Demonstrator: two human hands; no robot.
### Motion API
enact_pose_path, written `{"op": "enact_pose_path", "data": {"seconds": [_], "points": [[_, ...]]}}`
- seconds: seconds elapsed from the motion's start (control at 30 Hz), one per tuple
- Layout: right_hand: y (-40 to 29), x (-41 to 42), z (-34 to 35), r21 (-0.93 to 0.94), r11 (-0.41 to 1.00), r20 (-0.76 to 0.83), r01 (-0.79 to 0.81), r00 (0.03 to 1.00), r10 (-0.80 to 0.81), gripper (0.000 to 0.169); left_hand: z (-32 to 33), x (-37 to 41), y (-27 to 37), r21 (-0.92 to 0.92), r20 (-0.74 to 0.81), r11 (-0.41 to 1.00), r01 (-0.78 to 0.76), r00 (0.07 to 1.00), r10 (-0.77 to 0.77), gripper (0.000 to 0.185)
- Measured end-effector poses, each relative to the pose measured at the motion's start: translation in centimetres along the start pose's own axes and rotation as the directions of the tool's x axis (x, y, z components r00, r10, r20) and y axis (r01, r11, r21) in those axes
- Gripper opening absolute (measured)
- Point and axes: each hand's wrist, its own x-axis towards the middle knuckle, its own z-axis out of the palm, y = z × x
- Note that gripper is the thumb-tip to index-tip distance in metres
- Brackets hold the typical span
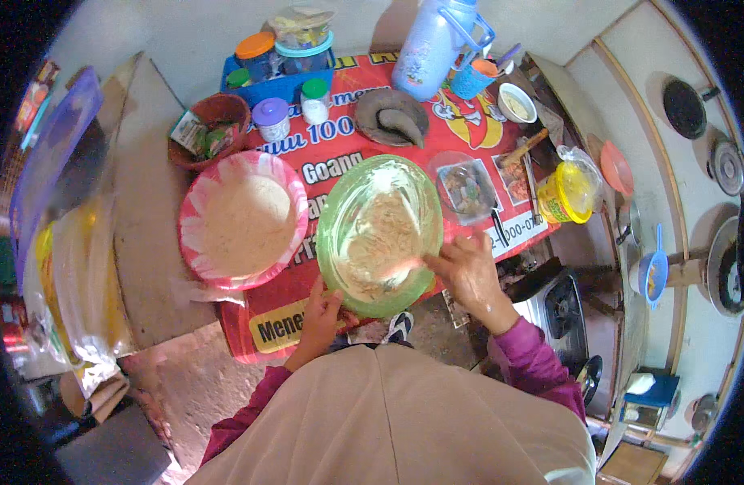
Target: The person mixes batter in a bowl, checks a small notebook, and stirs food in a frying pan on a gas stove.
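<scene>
A green plastic bowl (329,242) sits at the near part of the table in front of me. Inside it is a lumpy beige mixture (381,242) with white flour around its edges. My left hand (323,315) grips the bowl's near left rim. From the right, my right hand (472,276) reaches over the rim, its fingers closed around a pale utensil (402,267) that dips into the mixture. Motion blur hides the utensil's exact kind. To the left stands a pink and white bowl (193,242) holding a wide mass of beige flour (247,224).
Behind the bowls are a stone mortar with a pestle (402,124), a blue thermos (429,54), lidded jars (271,118) and a brown basin (238,106). At right lie a clear bowl (466,188), a wooden-handled tool (526,145) and a yellow tub (563,197). A gas stove (560,309) stands lower right.
</scene>
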Motion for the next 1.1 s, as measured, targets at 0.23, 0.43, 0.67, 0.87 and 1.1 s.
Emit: {"op": "enact_pose_path", "data": {"seconds": [0.23, 0.43, 0.67, 0.87, 1.1], "points": [[1.5, 3.4, 5.9, -0.150, 0.904, -0.258, -0.401, 0.898, 0.356, 0.007, -1.5, 1.0, -0.6, 0.796, 0.292, 0.363, -0.484, 0.833, 0.469, 0.049], [-0.7, -1.3, 9.4, 0.069, 0.796, -0.050, -0.601, 0.795, 0.605, 0.011, -4.4, 2.7, -5.2, 0.731, 0.482, 0.146, -0.667, 0.656, 0.581, 0.051], [-6.9, -5.2, 2.8, 0.258, 0.822, -0.267, -0.508, 0.780, 0.565, 0.042, -1.0, 0.5, -3.2, 0.251, -0.068, 0.953, -0.168, 0.979, 0.191, 0.046], [-10.5, -21.6, 0.3, 0.393, 0.646, -0.358, -0.654, 0.539, 0.763, 0.038, 0.8, -0.8, -3.5, 0.302, -0.118, 0.915, -0.268, 0.942, 0.314, 0.042], [-22.8, -49.3, 2.5, 0.343, 0.022, -0.074, -0.939, -0.003, 0.997, 0.021, 0.7, -3.0, -13.3, 0.386, -0.185, 0.897, -0.214, 0.935, 0.303, 0.047]]}}
